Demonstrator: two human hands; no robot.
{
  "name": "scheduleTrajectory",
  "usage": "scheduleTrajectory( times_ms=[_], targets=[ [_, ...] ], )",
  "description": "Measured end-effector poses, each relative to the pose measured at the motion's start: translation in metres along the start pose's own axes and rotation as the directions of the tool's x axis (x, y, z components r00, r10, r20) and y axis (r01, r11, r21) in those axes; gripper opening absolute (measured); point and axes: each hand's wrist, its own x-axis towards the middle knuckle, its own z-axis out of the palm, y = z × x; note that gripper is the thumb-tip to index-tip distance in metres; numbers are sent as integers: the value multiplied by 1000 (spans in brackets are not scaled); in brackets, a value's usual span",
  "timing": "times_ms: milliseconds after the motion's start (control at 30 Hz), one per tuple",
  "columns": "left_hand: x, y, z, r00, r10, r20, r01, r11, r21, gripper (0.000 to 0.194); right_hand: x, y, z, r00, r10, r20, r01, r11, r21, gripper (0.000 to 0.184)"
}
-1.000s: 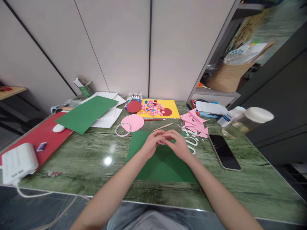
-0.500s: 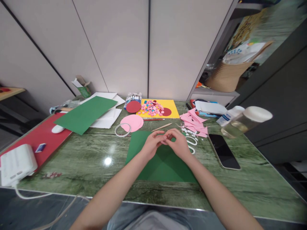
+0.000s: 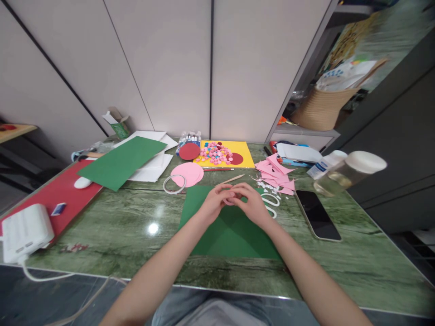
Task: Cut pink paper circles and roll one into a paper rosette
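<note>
My left hand [image 3: 215, 203] and my right hand [image 3: 252, 204] meet above a green paper sheet [image 3: 234, 240]. Between the fingertips of both is a small piece of pink paper [image 3: 229, 202], mostly covered by the fingers, so its full shape is hidden. Both hands are closed on it. Just beyond the fingers lies a pointed wooden stick [image 3: 230, 179]. White-handled scissors [image 3: 271, 203] rest by the sheet's right edge, partly behind my right hand. Pink paper circles [image 3: 188, 173] lie to the left, with a roll of tape [image 3: 174, 184] overlapping them.
Yellow paper [image 3: 245, 149] holds small pink and blue pieces. Pink scraps [image 3: 273, 172], a phone [image 3: 318, 214] and a clear bottle [image 3: 351, 172] stand or lie at right. At left are red paper [image 3: 68, 190], another green sheet [image 3: 124, 160] and a white power bank [image 3: 27, 232].
The hands stay over the green sheet, fingers shifting slightly around the pink paper. The right fingers have moved a little; everything on the table stays put.
</note>
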Motion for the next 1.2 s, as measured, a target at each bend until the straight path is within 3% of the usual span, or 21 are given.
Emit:
scheduleTrajectory(
  times_ms=[400, 600, 800, 1033, 1200],
  targets=[
    [1, -10, 1, 1000, -7, -5, 7, 1000, -22, 35, 0, 4, 2, 993, 27, -112, -26, 1000, 15, 4],
    [1, -13, 1, 1000, 6, 11, -6, 1000, -3, 33, 0, 5, 3, 994, 46, -101, -47, 999, -9, 7],
    [2, -9, 1, 999, 10, -49, -11, 1000, -3, 36, 0, 4, 2, 996, 34, -87, -34, 999, -1, 12],
    [2, -2, -1, 1000, -6, -19, 7, 999, 47, 33, 0, 2, 0, 1000, -1, 9, 1, 1000, -2, 17],
    [3, -6, -3, 1000, -4, -25, 4, 1000, 20, 36, 0, 4, 1, 999, -7, -53, 4, 999, -47, 14]
  ],
)
